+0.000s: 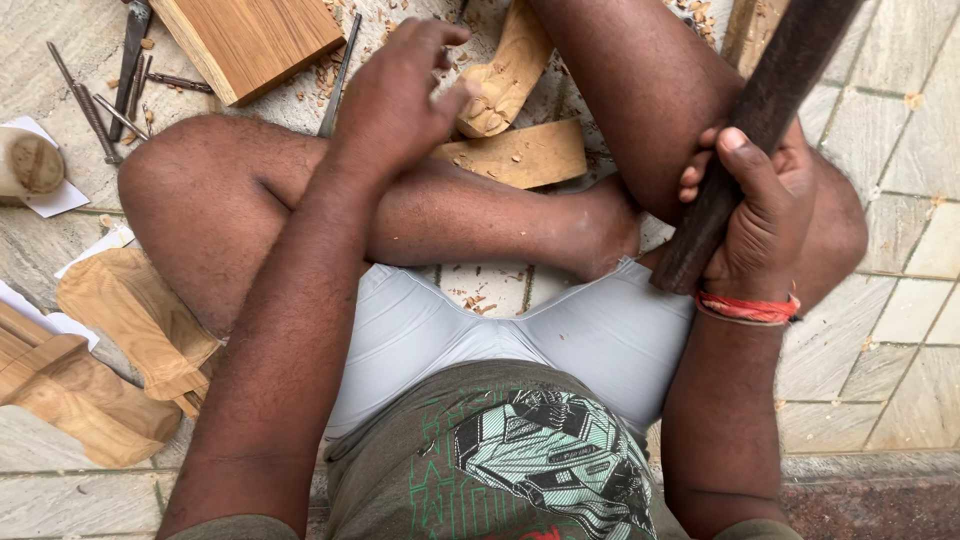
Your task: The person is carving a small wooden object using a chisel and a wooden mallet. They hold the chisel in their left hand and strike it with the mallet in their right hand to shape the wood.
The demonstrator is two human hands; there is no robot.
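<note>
The right hand (762,205) is wrapped around a dark wooden mallet handle (765,120), fingers curled fully about the shaft and thumb laid along its upper face; the handle runs diagonally from the top right corner down to the inner thigh, and a red thread band (748,307) circles the wrist below it. The left hand (395,95) is extended forward over the crossed legs, fingers loosely bent and holding nothing, its fingertips just beside a carved pale wood piece (505,75) lying on the stone floor (890,250). A flat curved wood offcut (520,155) lies directly below that carving, touching the shin. A rectangular board of reddish-brown wood (250,35) sits at top centre-left, with a row of thin metal chisels (105,85) to its left. A round pale wood block (30,165) rests on white paper (60,200) at the left edge. Larger rough-carved pale wood pieces (110,350) lie beside the left thigh. Wood chips are scattered about the floor.
</note>
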